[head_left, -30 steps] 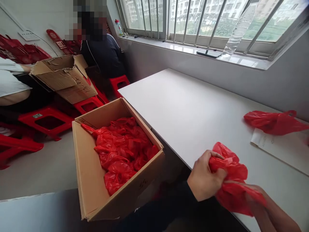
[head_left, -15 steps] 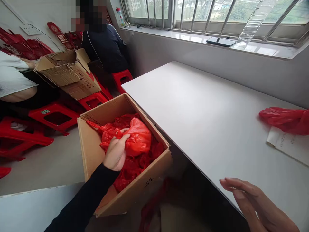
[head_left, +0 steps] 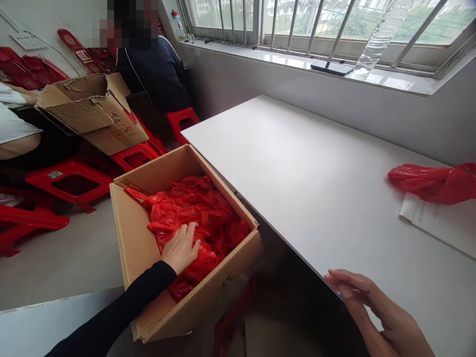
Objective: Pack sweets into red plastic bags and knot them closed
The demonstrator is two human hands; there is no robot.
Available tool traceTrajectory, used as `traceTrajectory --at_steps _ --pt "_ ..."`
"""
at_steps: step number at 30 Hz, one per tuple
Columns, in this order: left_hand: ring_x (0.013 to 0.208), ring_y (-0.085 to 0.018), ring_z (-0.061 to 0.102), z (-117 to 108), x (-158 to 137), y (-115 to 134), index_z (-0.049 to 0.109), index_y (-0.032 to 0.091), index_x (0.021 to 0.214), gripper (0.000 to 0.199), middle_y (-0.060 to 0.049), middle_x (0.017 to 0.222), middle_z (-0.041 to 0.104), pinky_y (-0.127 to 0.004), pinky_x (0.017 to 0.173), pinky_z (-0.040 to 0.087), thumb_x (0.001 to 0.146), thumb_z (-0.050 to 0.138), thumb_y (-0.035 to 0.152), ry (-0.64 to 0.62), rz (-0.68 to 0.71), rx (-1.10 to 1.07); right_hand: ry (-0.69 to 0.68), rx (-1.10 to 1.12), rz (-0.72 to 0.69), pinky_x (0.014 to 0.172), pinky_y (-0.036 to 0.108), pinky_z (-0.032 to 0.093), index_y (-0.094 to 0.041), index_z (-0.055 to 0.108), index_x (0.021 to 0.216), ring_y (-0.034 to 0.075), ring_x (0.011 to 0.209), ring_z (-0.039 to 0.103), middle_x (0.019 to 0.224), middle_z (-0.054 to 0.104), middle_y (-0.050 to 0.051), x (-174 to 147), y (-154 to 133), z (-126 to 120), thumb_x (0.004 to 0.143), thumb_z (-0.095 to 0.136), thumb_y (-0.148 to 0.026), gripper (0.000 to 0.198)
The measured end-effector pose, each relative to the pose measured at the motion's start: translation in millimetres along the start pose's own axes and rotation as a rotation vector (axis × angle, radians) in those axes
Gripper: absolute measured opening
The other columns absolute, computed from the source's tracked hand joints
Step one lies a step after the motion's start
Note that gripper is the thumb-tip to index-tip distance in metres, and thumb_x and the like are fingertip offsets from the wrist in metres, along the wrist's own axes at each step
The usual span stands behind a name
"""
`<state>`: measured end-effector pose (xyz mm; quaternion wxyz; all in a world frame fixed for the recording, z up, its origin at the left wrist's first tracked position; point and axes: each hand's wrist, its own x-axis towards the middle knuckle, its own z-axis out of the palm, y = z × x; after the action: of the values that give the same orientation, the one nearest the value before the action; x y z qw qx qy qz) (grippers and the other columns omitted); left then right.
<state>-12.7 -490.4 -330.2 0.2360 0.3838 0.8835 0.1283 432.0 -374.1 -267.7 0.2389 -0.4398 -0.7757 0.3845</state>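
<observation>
My left hand [head_left: 181, 249], in a black sleeve, reaches into an open cardboard box [head_left: 122, 233]. Its fingers are apart and rest on a heap of red plastic bags [head_left: 203, 198]; what lies under the palm is hidden. The bags look crumpled, and several seem to have something in them that I cannot make out. At the lower right, by the front edge of the white table [head_left: 297, 163], my right hand [head_left: 366, 297] hovers with its fingers stretched forward and the thumb just below them. Nothing shows in it.
On the table's right side, a red plastic bag [head_left: 435, 183] lies partly over a paper pad [head_left: 439, 220]. A phone [head_left: 332, 67] and a water bottle [head_left: 375, 44] are on the windowsill. At the left are red stools [head_left: 70, 183], another cardboard box [head_left: 107, 124] and two seated people.
My left hand has let go of a full red bag, which now lies among the others, and its fingers have spread. The view has shifted slightly; my right hand keeps its pose.
</observation>
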Motion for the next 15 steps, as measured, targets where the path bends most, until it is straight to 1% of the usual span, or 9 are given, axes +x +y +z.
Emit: traceTrajectory --at_steps 2,3,4,6,8,10,12,13,15 --pt "0.112 -0.029 0.061 13 3 0 0.057 0.014 0.128 0.041 -0.012 0.120 0.062 -0.054 0.102 0.047 0.091 0.066 0.030 -0.121 0.071 0.078 -0.016 0.004 -0.009 0.072 0.021 0.066 -0.032 0.069 0.123 0.025 0.101 0.077 0.122 0.075 0.006 0 0 1 0.101 0.056 -0.039 0.026" --pt "0.107 -0.026 0.063 22 4 -1 0.058 0.014 0.127 0.040 -0.011 0.118 0.064 -0.050 0.099 0.050 0.092 0.066 0.031 -0.174 0.108 0.104 -0.023 0.007 -0.012 0.073 0.021 0.066 -0.033 0.068 0.124 0.025 0.102 0.077 0.124 0.074 0.006 1 -1 2 0.101 0.056 -0.038 0.026" --pt "0.106 -0.025 0.063 32 5 -2 0.058 0.015 0.128 0.041 -0.011 0.119 0.064 -0.048 0.097 0.051 0.092 0.067 0.032 -0.217 0.143 0.127 -0.029 0.010 -0.021 0.072 0.022 0.066 -0.033 0.067 0.125 0.026 0.102 0.077 0.124 0.074 0.006 1 -3 3 0.101 0.056 -0.038 0.027" --pt "0.108 -0.025 0.064 49 7 -4 0.059 0.015 0.129 0.042 -0.011 0.123 0.064 -0.046 0.097 0.052 0.093 0.067 0.034 -0.263 0.201 0.173 -0.026 0.017 -0.041 0.069 0.023 0.067 -0.034 0.068 0.125 0.027 0.102 0.077 0.124 0.074 0.007 1 -5 3 0.100 0.057 -0.039 0.027" --pt "0.111 -0.026 0.063 58 7 -5 0.059 0.015 0.130 0.042 -0.012 0.126 0.063 -0.048 0.098 0.051 0.094 0.065 0.035 -0.250 0.233 0.224 -0.014 0.020 -0.053 0.066 0.026 0.068 -0.034 0.068 0.124 0.029 0.101 0.077 0.121 0.075 0.007 1 -5 2 0.098 0.059 -0.041 0.029" --pt "0.118 -0.028 0.058 57 6 -4 0.056 0.015 0.133 0.041 -0.014 0.132 0.059 -0.051 0.103 0.047 0.096 0.060 0.034 -0.183 0.252 0.267 -0.014 0.022 -0.048 0.065 0.025 0.068 -0.035 0.068 0.124 0.028 0.099 0.078 0.117 0.076 0.006 -1 -4 0 0.098 0.059 -0.041 0.029" --pt "0.121 -0.029 0.055 49 3 -4 0.056 0.014 0.131 0.037 -0.015 0.132 0.057 -0.052 0.104 0.045 0.099 0.053 0.032 -0.119 0.271 0.288 -0.029 0.031 -0.037 0.068 0.021 0.067 -0.035 0.066 0.126 0.025 0.098 0.078 0.115 0.076 0.004 0 -2 -1 0.100 0.058 -0.039 0.028" --pt "0.117 -0.028 0.058 45 1 -3 0.058 0.014 0.126 0.032 -0.014 0.127 0.060 -0.050 0.102 0.047 0.100 0.052 0.031 -0.110 0.278 0.289 -0.037 0.040 -0.034 0.070 0.019 0.066 -0.035 0.065 0.127 0.022 0.099 0.078 0.115 0.076 0.004 1 -2 -1 0.101 0.057 -0.037 0.027" --pt "0.097 -0.022 0.064 37 -2 -2 0.064 0.014 0.109 0.021 -0.009 0.106 0.066 -0.043 0.089 0.053 0.098 0.056 0.030 -0.131 0.289 0.271 -0.040 0.065 -0.021 0.075 0.017 0.064 -0.034 0.064 0.126 0.019 0.100 0.076 0.115 0.075 0.003 7 -3 2 0.103 0.055 -0.036 0.025"
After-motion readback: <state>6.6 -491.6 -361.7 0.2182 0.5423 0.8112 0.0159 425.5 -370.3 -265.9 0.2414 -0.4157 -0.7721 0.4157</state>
